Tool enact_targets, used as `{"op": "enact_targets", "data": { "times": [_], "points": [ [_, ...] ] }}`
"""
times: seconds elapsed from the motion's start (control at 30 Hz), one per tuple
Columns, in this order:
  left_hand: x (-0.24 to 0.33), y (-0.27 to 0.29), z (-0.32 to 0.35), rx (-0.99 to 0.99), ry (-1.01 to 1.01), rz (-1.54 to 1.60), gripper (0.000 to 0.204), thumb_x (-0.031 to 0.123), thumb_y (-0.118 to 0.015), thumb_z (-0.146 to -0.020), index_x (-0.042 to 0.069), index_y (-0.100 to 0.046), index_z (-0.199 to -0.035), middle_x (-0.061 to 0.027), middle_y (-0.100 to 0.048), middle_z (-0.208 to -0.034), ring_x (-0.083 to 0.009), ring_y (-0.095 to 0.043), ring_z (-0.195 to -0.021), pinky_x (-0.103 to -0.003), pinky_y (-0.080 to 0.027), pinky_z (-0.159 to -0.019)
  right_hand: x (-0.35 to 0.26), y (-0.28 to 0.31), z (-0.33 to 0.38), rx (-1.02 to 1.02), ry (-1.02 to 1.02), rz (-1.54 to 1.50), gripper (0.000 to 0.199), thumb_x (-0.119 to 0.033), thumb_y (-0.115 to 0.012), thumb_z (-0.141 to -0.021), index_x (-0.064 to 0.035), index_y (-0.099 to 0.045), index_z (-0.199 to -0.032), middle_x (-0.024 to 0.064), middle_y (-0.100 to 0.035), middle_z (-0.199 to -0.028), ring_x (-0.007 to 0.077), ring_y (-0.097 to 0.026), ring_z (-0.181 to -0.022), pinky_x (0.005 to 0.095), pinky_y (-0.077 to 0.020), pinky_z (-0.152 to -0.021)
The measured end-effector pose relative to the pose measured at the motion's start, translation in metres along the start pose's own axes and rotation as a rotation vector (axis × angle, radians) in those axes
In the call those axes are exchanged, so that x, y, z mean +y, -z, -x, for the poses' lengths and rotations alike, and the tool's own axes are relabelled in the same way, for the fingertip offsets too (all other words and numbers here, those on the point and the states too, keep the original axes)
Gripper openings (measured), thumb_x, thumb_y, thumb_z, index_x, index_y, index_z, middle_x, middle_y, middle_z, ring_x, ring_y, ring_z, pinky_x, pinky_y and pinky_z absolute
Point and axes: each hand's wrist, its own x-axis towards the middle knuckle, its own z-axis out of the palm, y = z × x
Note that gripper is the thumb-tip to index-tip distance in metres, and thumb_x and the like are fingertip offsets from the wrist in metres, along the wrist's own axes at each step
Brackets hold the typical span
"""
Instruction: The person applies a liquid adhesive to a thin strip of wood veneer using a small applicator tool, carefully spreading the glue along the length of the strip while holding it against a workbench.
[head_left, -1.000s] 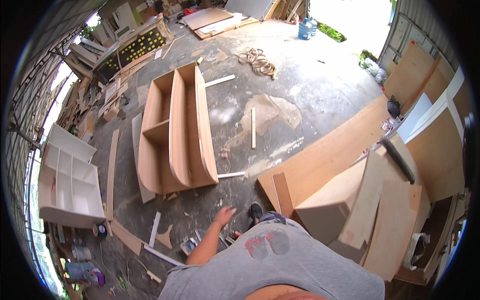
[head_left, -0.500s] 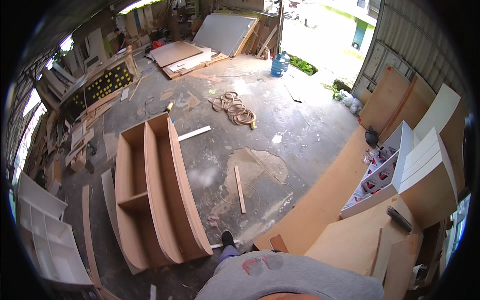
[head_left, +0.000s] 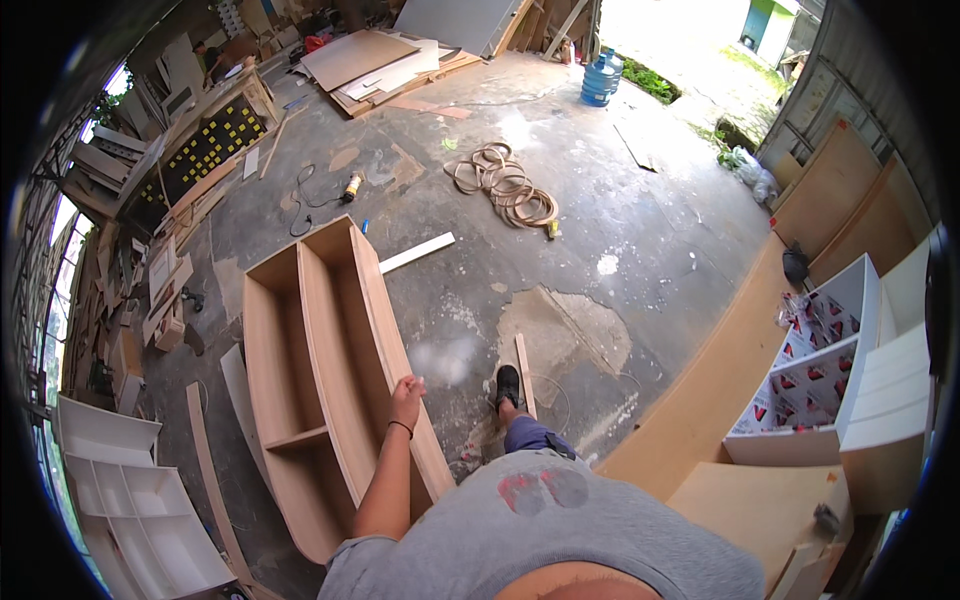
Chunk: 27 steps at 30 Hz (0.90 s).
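Observation:
My left hand (head_left: 406,402), with a dark band round its wrist, hangs over the right side of a wooden cabinet (head_left: 398,360). Its fingers are curled together; whatever they hold, if anything, is too small to make out. I cannot tell whether the hand touches the wood. The cabinet lies on the floor with its open compartments facing up, a long divider and a short crosspiece inside. My right hand is out of the picture. One foot in a dark shoe (head_left: 508,386) stands beside a thin wooden strip (head_left: 523,365) on the concrete.
A coiled hose (head_left: 510,190) and a white strip (head_left: 418,253) lie ahead. At right are a white shelf unit (head_left: 855,330) and leaning boards (head_left: 835,180). White compartment units (head_left: 150,520) stand at left. Farther off are stacked panels (head_left: 365,65), blue water jugs (head_left: 601,78) and another person (head_left: 210,62).
My left arm has come into view over the cabinet. The view has shifted, and my foot now stands farther forward, beside the wooden strip.

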Motion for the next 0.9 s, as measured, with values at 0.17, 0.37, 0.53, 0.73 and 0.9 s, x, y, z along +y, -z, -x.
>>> {"op": "enact_targets", "data": {
  "times": [0.17, 0.37, 0.53, 0.73, 0.9],
  "points": [
    [-0.097, -0.009, -0.054, -0.374, 0.563, -0.812, 0.05, 0.05, -0.053, -0.089, 0.002, -0.065, -0.088, -0.0201, -0.068, -0.091, -0.0333, -0.065, -0.088, -0.04, -0.048, -0.081, -0.038, 0.048, -0.082, -0.057, 0.036, 0.497, 0.037, -0.031, -0.062, -0.081, -0.004, -0.066, -0.106, 0.015, -0.067, -0.093, 0.0274, -0.065, -0.084, 0.0388, -0.0514, -0.075],
    [-0.207, 0.064, -0.084, -0.498, 0.641, -1.079, 0.044, 0.042, -0.044, -0.092, 0.007, -0.069, -0.099, -0.0229, -0.065, -0.106, -0.0379, -0.063, -0.1, -0.046, -0.05, -0.085, -0.31, 0.134, -0.241, 0.406, 0.247, 0.282, 0.032, -0.026, -0.057, -0.079, -0.0038, -0.067, -0.101, 0.013, -0.066, -0.071, 0.0259, -0.061, -0.054, 0.0387, -0.0499, -0.057],
    [-0.191, 0.093, -0.152, -0.407, 0.365, -1.236, 0.043, 0.043, -0.045, -0.092, 0.009, -0.069, -0.101, -0.022, -0.066, -0.101, -0.0378, -0.064, -0.096, -0.046, -0.05, -0.082, -0.653, 0.185, -0.292, 0.159, 0.54, -0.12, 0.046, -0.026, -0.061, -0.086, -0.0028, -0.055, -0.126, 0.0116, -0.066, -0.103, 0.0206, -0.065, -0.085, 0.0327, -0.0502, -0.07],
    [-0.005, 0.002, -0.384, -0.397, 0.261, -1.121, 0.048, 0.047, -0.049, -0.09, 0.004, -0.07, -0.094, -0.022, -0.066, -0.099, -0.0375, -0.063, -0.093, -0.043, -0.048, -0.085, -0.781, 0.187, -0.376, 0.073, 0.295, 0.026, 0.039, -0.026, -0.057, -0.087, -0.0094, -0.059, -0.122, 0.0059, -0.066, -0.086, 0.0167, -0.064, -0.072, 0.0333, -0.0477, -0.047],
    [0.217, -0.134, -0.645, -0.046, 0.078, -0.08, 0.048, 0.043, -0.063, -0.086, 0.0, -0.062, -0.108, -0.0123, -0.069, -0.101, -0.0229, -0.065, -0.094, -0.033, -0.049, -0.086, -0.656, 0.275, -0.569, 0.626, 1.288, 1.046, 0.038, -0.031, -0.057, -0.086, -0.0044, -0.065, -0.112, 0.0104, -0.065, -0.07, 0.0216, -0.063, -0.066, 0.038, -0.0496, -0.059]
  ]
}}
